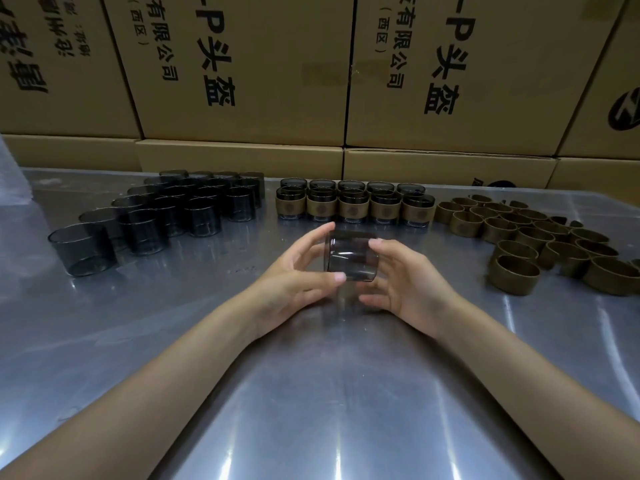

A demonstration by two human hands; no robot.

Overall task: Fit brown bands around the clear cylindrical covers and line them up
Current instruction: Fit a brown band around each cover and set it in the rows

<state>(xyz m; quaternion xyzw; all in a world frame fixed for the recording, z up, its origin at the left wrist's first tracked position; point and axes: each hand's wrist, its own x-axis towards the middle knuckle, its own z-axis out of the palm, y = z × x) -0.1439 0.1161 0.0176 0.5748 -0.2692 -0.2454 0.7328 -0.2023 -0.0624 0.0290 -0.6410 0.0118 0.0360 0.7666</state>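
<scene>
The left hand [294,275] and right hand [405,282] grip a smoky clear plastic cylindrical cover [351,256] between curled fingers and thumbs; it lies tilted sideways, unbanded.

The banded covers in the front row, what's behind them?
Behind the front row of banded covers stands a second row, only its dark rims showing; its bands are hidden. Further back are cardboard boxes.

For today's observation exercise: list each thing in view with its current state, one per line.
Held cover: unbanded, gripped by both hands.
Left hand: gripping.
Right hand: gripping.
Bare covers: upright, unbanded.
Banded covers: upright, in rows.
Loose bands: unused, heaped.
</scene>
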